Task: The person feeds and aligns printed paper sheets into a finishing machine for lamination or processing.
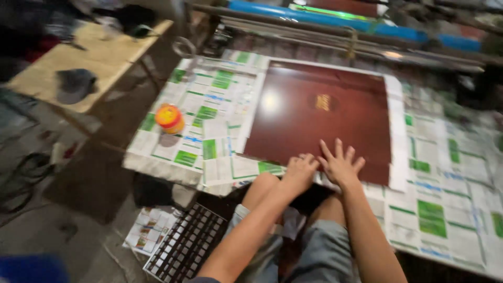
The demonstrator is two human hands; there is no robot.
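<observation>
Knees up close, I press my left hand (298, 173) and right hand (340, 165), fingers spread flat, onto the maroon sheet (319, 115). That pins its near edge to the paper-covered table (209, 115).

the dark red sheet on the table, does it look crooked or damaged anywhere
No damage shows. The dark red sheet lies flat on the paper-covered table, only slightly skewed to the printed papers beneath. Both hands, left and right, press its near edge. The picture is blurred, so fine scratches would not show.
</observation>
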